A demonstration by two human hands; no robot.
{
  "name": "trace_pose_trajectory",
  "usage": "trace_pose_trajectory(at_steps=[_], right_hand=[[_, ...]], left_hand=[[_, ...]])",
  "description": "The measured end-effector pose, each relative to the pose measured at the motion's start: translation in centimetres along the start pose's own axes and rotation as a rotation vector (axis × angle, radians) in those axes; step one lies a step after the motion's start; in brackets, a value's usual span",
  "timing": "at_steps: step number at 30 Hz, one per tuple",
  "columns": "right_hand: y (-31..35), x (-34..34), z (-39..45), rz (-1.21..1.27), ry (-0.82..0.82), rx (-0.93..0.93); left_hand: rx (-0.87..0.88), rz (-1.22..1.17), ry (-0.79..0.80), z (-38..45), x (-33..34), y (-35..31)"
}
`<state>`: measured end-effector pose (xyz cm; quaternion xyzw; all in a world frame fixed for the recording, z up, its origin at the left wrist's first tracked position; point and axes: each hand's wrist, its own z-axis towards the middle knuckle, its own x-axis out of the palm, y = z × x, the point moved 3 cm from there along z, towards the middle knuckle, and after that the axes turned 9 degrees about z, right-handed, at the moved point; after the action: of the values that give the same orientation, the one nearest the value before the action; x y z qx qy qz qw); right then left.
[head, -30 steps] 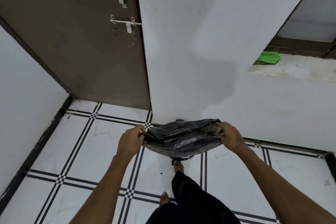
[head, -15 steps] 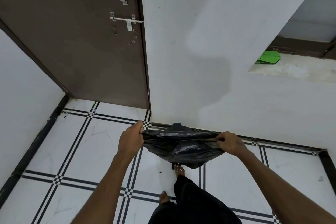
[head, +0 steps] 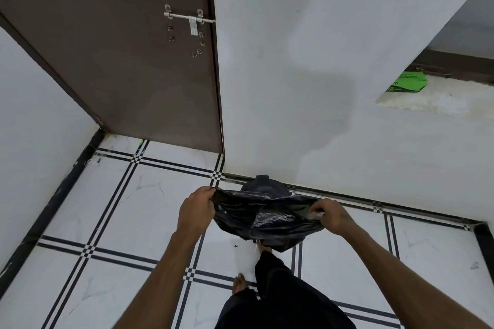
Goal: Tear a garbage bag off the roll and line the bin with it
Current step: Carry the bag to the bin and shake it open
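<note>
A crumpled black garbage bag (head: 267, 219) is stretched between my two hands above the floor. My left hand (head: 196, 204) grips its left edge and my right hand (head: 332, 215) grips its right edge. Behind the bag, against the wall, the dark rounded top of the bin (head: 263, 185) shows; the bag hides most of it. A green packet (head: 407, 82), perhaps the bag roll's wrapper, lies on the ledge at the right.
A brown door (head: 120, 56) with a metal bolt stands at the left of the white wall (head: 307, 75). The floor is white tile with black lines (head: 128, 211). My feet and dark trousers (head: 270, 294) are below the bag.
Both hands have lowered the bag toward the floor, and the bin's top now shows behind it. The bag hangs lower and more spread.
</note>
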<state>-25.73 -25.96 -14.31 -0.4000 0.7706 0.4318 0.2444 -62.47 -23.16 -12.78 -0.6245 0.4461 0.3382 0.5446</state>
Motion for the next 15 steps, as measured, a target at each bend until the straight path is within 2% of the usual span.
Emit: trace_pose_trajectory(at_steps=[7,15], right_hand=[[0.2,1.7,0.5,0.062,0.004,0.015],[0.1,2.5,2.9,0.215,0.053,-0.013]], left_hand=[[-0.101,-0.039,0.038,-0.3,2.3,-0.6],[-0.224,0.028,0.090,0.8,5.1,-2.1]])
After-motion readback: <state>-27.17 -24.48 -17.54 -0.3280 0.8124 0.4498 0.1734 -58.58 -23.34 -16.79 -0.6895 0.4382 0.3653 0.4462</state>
